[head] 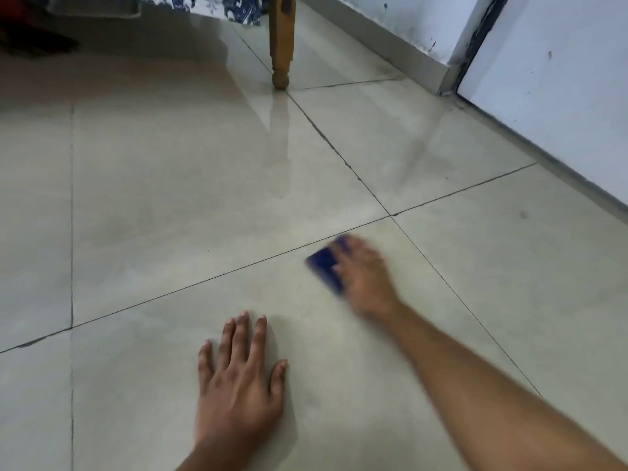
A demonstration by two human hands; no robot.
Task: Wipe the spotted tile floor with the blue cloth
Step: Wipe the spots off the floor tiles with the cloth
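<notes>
Head view, looking down at the floor.

Floor: large pale glossy tiles with thin dark grout lines; a few small dark specks, one smudge on the tile at far right. The surface reflects the furniture above it.

Left hand: palm flat on the tile in the lower middle, fingers spread and released, grasping nothing. The wrist leaves the frame at the bottom edge.

Right hand: reached out ahead and to the right of the left hand, well apart from it, forearm running back to the lower right corner. The hand is blurred. It lies over the blue cloth and presses it to the floor; the fingers rest on top of the cloth, and how far they curl around it cannot be told through the blur.

Blue cloth: dark blue, bunched small, showing at the left side of the right hand and a little past the fingertips. It sits on the tile just below a grout line, near the point where four tiles meet.

Wooden furniture leg: turned, light brown, standing upright on the floor at upper middle, its foot just beside a tile corner.

Patterned fabric: blue and white, hanging at the top edge just left of the leg.

Wall: white, scuffed, with a grey skirting along its base, upper right.

White panel: marked with small dark spots, at far right, separated from the wall by a dark vertical gap.

Dark red shape: top left corner, too dim to identify.
</notes>
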